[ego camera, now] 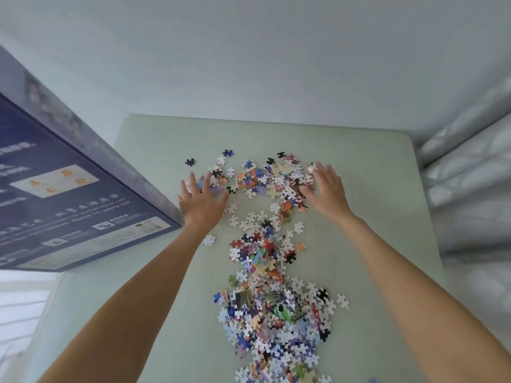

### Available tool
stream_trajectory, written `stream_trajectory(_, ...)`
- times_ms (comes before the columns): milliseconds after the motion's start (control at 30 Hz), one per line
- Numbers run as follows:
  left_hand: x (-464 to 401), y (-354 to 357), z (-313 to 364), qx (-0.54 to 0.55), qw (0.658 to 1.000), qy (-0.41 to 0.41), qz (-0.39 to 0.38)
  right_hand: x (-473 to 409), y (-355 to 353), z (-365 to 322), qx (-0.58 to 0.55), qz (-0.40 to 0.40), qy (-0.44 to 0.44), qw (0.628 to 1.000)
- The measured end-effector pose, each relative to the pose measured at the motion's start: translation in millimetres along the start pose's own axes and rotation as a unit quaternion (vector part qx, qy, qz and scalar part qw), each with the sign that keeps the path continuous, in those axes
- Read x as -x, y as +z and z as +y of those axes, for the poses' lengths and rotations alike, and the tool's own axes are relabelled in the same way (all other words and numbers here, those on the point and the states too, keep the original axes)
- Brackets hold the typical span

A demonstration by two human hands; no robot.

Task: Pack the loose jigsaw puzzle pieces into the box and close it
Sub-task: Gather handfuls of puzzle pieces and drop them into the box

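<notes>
Loose jigsaw pieces (265, 299) lie in a long colourful heap down the middle of the pale green table (373, 217), with a wider band of pieces (260, 178) at the far end. My left hand (200, 201) lies flat, fingers spread, at the left end of that far band. At the band's right end my right hand (326, 186) is flat with spread fingers too. Neither hand holds a piece. The dark blue puzzle box (69, 205) stands at the table's left, its printed underside facing me.
A white wall rises behind the table's far edge. Silvery crinkled sheeting (475, 189) runs along the right side. A few single pieces (190, 162) lie apart at the far left of the band. Bare tabletop lies right of the heap.
</notes>
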State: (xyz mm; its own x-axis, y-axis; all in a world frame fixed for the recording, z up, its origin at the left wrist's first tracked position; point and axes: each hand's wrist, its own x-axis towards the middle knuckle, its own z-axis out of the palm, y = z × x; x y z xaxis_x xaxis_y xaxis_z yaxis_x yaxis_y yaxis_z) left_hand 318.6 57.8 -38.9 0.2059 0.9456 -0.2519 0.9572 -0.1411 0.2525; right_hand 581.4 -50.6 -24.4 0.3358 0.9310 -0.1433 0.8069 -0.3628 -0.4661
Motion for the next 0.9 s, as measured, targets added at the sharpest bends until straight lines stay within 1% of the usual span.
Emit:
stream_trajectory(67,-8.0,8.4,1.9,0.021,0.999,-0.026,-0.018,-22.3,10.0,7.4,0.011,-0.012,0.024,1.0)
stream_trajectory(100,-8.6,12.6,2.9,0.017,0.999,-0.018,-0.023,-31.8,14.9,8.2,0.017,-0.018,0.029,0.999)
stream_trajectory(200,-3.3,20.2,13.8,0.019,0.998,0.053,-0.017,-55.8,28.5,-0.3,0.027,-0.049,0.018,0.998)
stream_trajectory(300,9.9,27.4,24.4,0.045,0.992,0.112,-0.04,-57.3,40.5,-16.4,0.048,-0.098,-0.036,0.993)
stream_trajectory(400,31.3,27.0,19.2,0.034,0.98,0.186,-0.069,-26.9,48.4,-24.3,0.047,-0.127,-0.139,0.981)
stream_trajectory(467,48.6,20.9,12.6,0.062,0.964,0.247,-0.077,4.7,51.5,-24.4,0.026,-0.146,-0.199,0.969)
stream_trajectory(533,64.2,13.1,6.7,0.107,0.949,0.284,-0.09,32.2,51.6,-20.3,-0.013,-0.164,-0.229,0.96)
stream_trajectory(567,68.6,7.8,5.1,0.125,0.943,0.295,-0.09,41.5,49.2,-18.4,-0.042,-0.166,-0.23,0.958)
stream_trajectory(633,65.0,0.6,4.4,0.139,0.938,0.313,-0.055,45.3,38.2,-20.8,-0.115,-0.156,-0.206,0.959)
stream_trajectory(700,43.6,-2.9,6.3,0.137,0.943,0.303,0.013,31.8,28.4,-27.7,-0.156,-0.114,-0.18,0.964)
stream_trajectory(800,-5.0,-5.9,9.4,0.115,0.959,0.241,0.089,-5.0,22.3,-36.4,-0.128,-0.032,-0.157,0.979)
stream_trajectory(867,-35.5,-2.3,9.6,0.069,0.971,0.2,0.108,-26.6,24.6,-37.9,-0.082,-0.017,-0.133,0.988)
stream_trajectory(900,-48.5,0.2,8.8,0.045,0.981,0.159,0.1,-36.1,28.5,-37.5,-0.058,-0.019,-0.118,0.991)
